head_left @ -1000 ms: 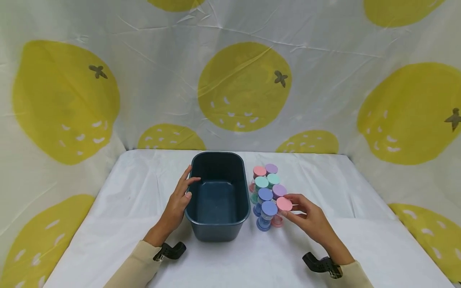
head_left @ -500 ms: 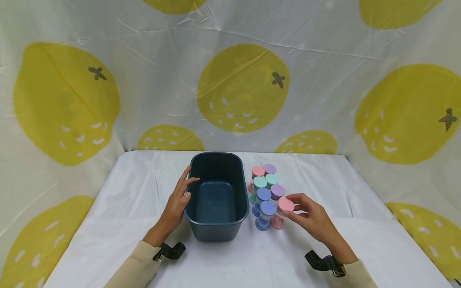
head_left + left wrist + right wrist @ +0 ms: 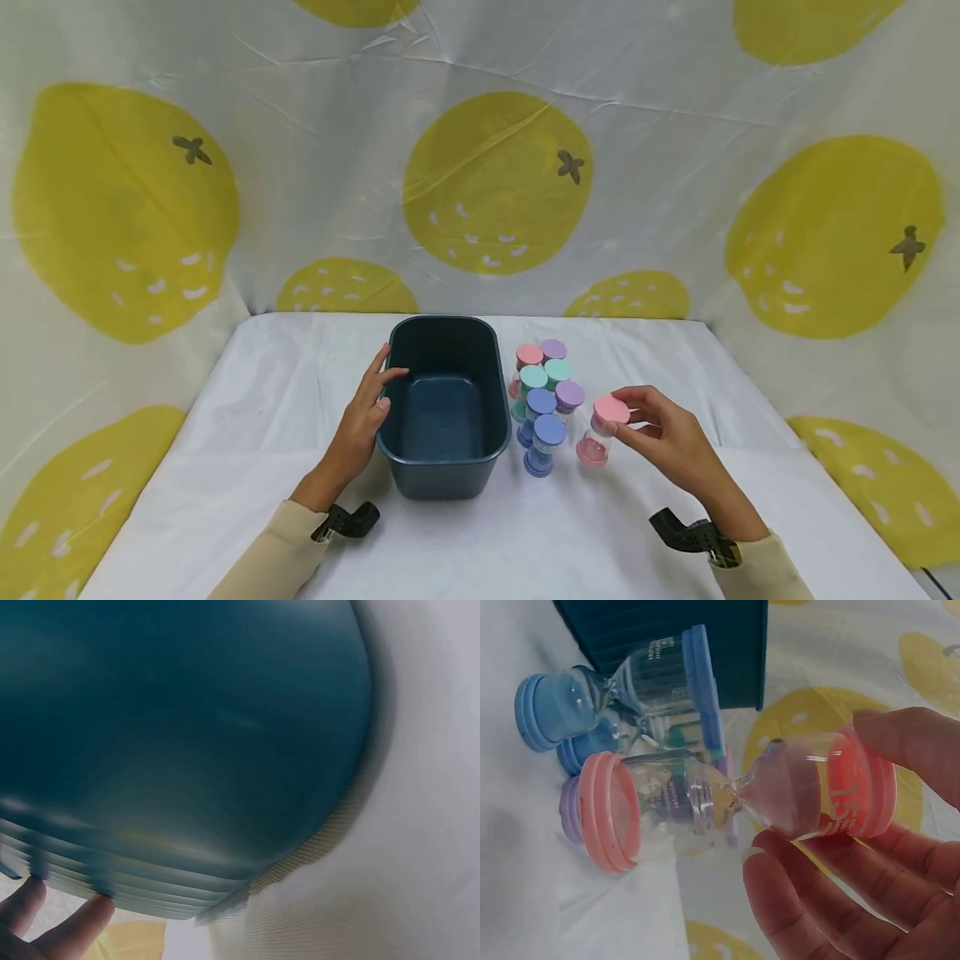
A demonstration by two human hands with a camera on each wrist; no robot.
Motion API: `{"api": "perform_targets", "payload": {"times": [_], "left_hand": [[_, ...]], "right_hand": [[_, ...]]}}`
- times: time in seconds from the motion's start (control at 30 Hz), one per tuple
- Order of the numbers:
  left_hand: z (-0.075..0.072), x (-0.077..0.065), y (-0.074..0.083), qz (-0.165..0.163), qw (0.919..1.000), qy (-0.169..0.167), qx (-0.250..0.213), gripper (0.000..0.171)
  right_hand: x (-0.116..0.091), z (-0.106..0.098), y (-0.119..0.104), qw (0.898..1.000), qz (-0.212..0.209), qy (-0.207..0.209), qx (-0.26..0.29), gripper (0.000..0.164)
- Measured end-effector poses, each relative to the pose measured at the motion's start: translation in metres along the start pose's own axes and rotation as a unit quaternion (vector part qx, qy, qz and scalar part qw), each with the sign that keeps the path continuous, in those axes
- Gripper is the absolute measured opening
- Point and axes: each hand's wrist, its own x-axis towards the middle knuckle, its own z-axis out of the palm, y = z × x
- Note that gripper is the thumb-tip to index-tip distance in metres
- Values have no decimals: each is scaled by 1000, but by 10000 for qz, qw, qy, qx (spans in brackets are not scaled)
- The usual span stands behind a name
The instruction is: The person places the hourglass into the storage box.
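Thumb and fingers of my right hand pinch the upper pink cap of a pink sand timer. The timer leans slightly, its lower pink end close over the white cloth and apart from the group. A "15" shows on its glass in the right wrist view. My left hand rests at the left rim of a dark blue bin, fingers fairly straight, one reaching over the rim. In the left wrist view two fingertips touch the bin's outer wall.
Right of the bin stand several more sand timers: a front blue timer, another blue one, a purple one, two mint ones, and a pink one beside a purple one behind. A lemon-print curtain surrounds the table.
My right hand has drawn the pink sand timer rightward, away from the blue and purple timers. The left hand stays at the bin's rim; the view has shifted slightly.
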Motion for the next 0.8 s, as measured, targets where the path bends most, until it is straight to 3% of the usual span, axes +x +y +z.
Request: {"api": "perform_targets", "payload": {"times": [0.2,0.8], "left_hand": [[0,0,-1,-6,10000,-31,26,44],[0,0,-7,-34,10000,-17,-81,46]], "right_hand": [[3,-14,-11,9994,-257,227,-98,38],[33,-31,-53,9974,-708,62,116,47]]}}
